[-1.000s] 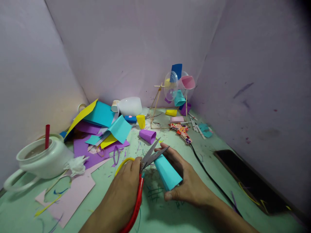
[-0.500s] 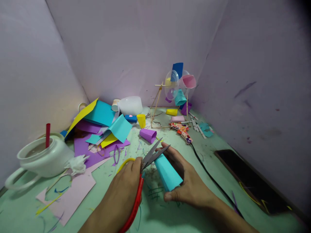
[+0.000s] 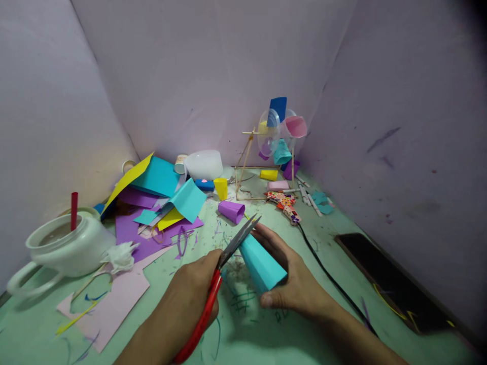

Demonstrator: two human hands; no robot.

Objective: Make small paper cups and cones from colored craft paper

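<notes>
My left hand (image 3: 194, 284) is closed on the handles of red-handled scissors (image 3: 203, 317), whose blades point up and to the right, nearly together. The blades lie at the upper end of a light-blue paper cup (image 3: 262, 266). Fingers of my right hand (image 3: 292, 279) wrap round the cup's far side, with the thumb at its lower end. Beyond the blade tips a purple paper cup (image 3: 230, 212) lies on its side on the green table (image 3: 243, 344). A small yellow cup (image 3: 220, 188) stands behind it.
Left are a white pot (image 3: 81, 251) with a red stick, a crumpled tissue (image 3: 122, 256) and coloured paper sheets (image 3: 158, 175). A stick frame with a cup wheel (image 3: 269, 133) stands at the back. Right are a patterned glue gun (image 3: 284, 205), its black cord (image 3: 323, 268) and a phone (image 3: 391, 279).
The scissor blades have closed from a wide spread to nearly together at the cup's upper end. My left hand has shifted slightly left and down.
</notes>
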